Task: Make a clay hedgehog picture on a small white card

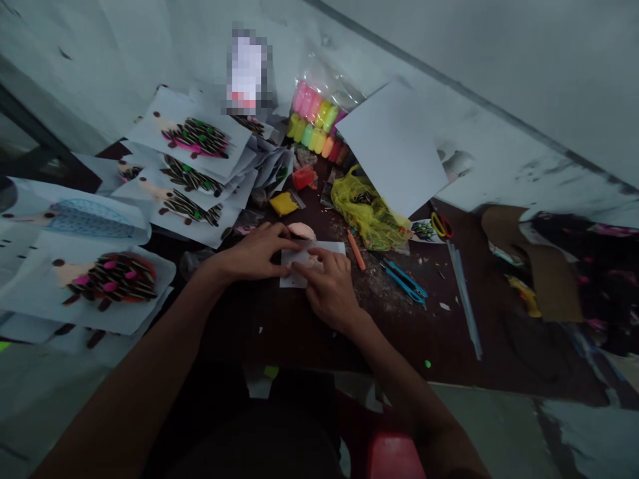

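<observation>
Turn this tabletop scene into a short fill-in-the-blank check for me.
The left hand and right hand touch a small white sheet of ____. The crumpled plastic bag beyond the right hand is coloured ____. The red and yellow handles belong to a pair of ____.

Missing words: paper; yellow; scissors.

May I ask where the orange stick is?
In the head view, the orange stick lies right of centre on the table, between the right hand and yellow bag.
</observation>
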### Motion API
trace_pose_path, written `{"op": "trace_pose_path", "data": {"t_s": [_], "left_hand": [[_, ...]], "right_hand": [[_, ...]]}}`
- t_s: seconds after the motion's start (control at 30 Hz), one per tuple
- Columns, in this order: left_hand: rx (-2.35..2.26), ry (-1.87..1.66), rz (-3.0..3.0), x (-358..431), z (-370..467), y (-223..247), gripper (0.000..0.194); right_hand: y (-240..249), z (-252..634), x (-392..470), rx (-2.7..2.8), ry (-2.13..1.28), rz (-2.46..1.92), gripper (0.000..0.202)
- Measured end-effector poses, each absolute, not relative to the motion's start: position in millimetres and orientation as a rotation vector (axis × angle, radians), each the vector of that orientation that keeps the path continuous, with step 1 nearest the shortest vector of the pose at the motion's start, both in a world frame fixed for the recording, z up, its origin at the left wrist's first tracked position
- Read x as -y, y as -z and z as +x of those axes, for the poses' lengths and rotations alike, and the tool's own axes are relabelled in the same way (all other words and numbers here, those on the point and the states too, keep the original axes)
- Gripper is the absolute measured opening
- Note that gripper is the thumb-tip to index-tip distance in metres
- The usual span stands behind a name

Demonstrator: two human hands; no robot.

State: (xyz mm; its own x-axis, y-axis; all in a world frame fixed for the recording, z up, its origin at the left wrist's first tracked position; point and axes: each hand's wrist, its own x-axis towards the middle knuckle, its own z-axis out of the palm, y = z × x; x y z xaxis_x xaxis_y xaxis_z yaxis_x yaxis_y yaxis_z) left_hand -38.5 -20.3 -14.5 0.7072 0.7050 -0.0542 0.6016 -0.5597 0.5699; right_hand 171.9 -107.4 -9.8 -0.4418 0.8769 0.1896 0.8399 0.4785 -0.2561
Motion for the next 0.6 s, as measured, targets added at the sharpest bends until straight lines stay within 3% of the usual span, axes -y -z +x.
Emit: {"op": "trace_pose_path", "data": {"t_s": [0.6], "left_hand": [[-0.966,-0.259,2.334,22.2,-38.2,13.8,0.053]], "right_hand": [[8.5,181.0,116.2,2.581,0.008,-1.433,0.048]]}}
